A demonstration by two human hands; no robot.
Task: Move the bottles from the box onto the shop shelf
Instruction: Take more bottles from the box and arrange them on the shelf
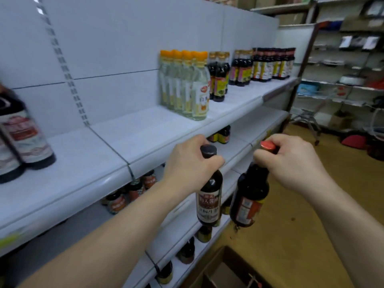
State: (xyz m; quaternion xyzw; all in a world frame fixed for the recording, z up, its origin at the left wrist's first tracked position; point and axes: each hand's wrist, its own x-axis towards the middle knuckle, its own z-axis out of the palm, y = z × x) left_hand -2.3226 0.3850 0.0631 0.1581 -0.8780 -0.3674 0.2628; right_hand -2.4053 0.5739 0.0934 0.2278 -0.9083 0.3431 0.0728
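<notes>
— What are the two bottles doing?

— Both are hanging in the air in front of the shelf (124, 138), just below its front edge. The dark-capped bottle (209, 196) is hanging upright; the red-capped bottle (251, 190) is tilting, its base swinging left.

— And the hands?

— The left hand (187, 165) is curling its fingers round the dark-capped bottle's neck. The right hand (291, 161) is pinching the other bottle just under its cap.

— Are the bottles touching each other?

— Possibly near the bases; the blur is making that hard to tell.

— What is lying around them?

— The cardboard box (241, 265) is sitting on the floor below. Orange-capped clear bottles (187, 84) are standing further along the shelf, and large dark bottles (25, 134) are standing at its left end.
</notes>
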